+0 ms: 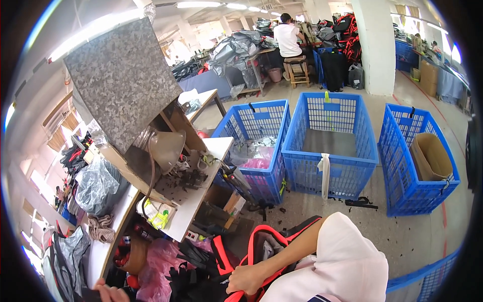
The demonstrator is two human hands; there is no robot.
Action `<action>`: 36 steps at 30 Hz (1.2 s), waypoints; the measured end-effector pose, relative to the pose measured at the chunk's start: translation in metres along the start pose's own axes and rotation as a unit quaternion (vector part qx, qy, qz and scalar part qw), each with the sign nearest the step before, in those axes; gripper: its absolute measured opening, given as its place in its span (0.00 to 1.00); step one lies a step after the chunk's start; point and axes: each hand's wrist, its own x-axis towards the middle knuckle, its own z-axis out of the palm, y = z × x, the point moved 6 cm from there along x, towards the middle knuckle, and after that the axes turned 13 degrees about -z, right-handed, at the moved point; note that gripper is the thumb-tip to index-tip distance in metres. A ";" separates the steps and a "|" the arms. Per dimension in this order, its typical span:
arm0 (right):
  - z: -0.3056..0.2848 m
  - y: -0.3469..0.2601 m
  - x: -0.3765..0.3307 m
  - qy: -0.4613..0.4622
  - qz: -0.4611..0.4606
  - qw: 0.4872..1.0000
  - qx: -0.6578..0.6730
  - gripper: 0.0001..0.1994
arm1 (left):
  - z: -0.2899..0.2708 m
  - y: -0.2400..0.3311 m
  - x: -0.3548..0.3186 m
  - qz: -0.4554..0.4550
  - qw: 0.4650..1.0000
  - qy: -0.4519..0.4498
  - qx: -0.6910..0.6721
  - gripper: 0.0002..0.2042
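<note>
We are gripping one black-and-red bag [261,251] by its red trim with our right hand [245,279], our left hand [111,293] barely showing, its grip unclear, three blue crates [329,151] standing ahead.

The left hand [111,292] is cut off by the lower edge, its grip unreadable.

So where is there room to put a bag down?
The middle blue crate looks nearly bare inside, and open floor lies in front of the three crates. The white table is crowded with scraps and tools. The left crate holds plastic, the right crate a cardboard box.
</note>
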 end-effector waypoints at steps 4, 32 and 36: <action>-0.005 0.007 0.001 -0.038 0.072 0.997 -0.017 0.13 | 0.014 -0.106 0.006 -0.177 0.978 -0.030 -0.110 0.06; 0.014 0.022 0.013 -0.119 0.004 0.993 0.023 0.13 | -0.030 -0.354 -0.067 -0.553 0.775 0.013 -0.306 0.04; 0.015 0.023 0.013 -0.122 0.016 0.992 0.013 0.13 | -0.033 -0.355 -0.067 -0.554 0.778 0.018 -0.295 0.04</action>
